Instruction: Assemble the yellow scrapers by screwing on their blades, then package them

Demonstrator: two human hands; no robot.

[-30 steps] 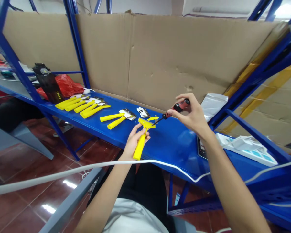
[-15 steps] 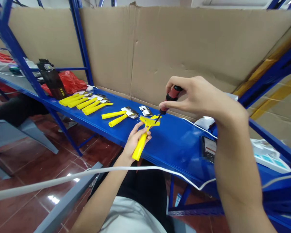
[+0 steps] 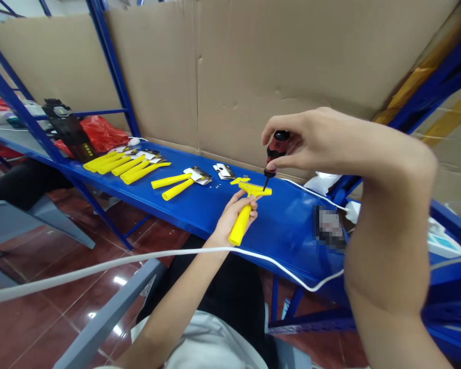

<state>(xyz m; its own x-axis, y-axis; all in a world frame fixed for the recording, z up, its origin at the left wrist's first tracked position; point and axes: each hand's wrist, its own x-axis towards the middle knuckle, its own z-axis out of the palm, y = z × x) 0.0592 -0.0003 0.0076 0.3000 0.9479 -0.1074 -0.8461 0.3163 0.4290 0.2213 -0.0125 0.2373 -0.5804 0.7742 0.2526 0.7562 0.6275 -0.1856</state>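
My left hand is closed around the neck of a yellow scraper, its wide head pointing away from me above the blue table. My right hand grips a red and black screwdriver from above. The screwdriver stands nearly upright, its tip at the right part of the scraper head; whether it sits in a screw is too small to tell. Just behind the head lie small yellow pieces and a black and white card. Tiny bits, perhaps screws, are scattered left of them.
Two yellow scrapers with cards lie to the left, and several more farther left. A dark bottle-like container and red bag stand beyond. A phone is on the right. A white cable crosses in front.
Both hands, with the scraper and screwdriver, have shifted a little to the right in the picture as the view moved. The screwdriver now stands more upright, its tip still at the scraper head.
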